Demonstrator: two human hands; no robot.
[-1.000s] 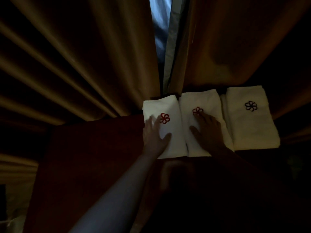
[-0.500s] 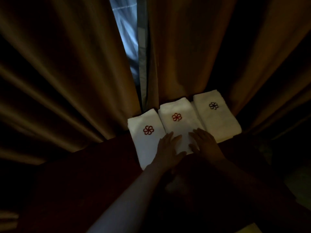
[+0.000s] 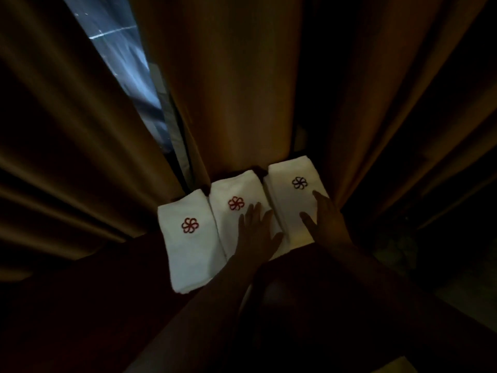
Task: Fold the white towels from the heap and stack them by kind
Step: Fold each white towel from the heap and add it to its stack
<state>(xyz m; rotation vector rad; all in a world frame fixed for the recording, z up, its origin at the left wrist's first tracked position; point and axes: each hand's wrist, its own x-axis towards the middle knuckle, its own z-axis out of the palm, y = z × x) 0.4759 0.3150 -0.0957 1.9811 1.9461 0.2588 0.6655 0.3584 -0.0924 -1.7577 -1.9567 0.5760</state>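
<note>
Three folded white towels lie side by side on a dark reddish surface (image 3: 113, 286) in dim light. The left towel (image 3: 188, 254) and the middle towel (image 3: 231, 189) each bear a red flower emblem. The right towel (image 3: 290, 200) bears a dark flower emblem. My left hand (image 3: 256, 232) lies flat with fingers spread on the near part of the middle towel. My right hand (image 3: 326, 222) rests flat with straight fingers on the near right part of the right towel. Neither hand grips anything.
Heavy brown curtains (image 3: 236, 84) hang right behind the towels and fill the left and right sides. A narrow gap in the curtains (image 3: 126, 71) shows a pale window. The lower right is very dark.
Both hands have shifted one towel to the right: the left from the left towel to the middle one, the right from the middle towel to the right one. The view has swung right.
</note>
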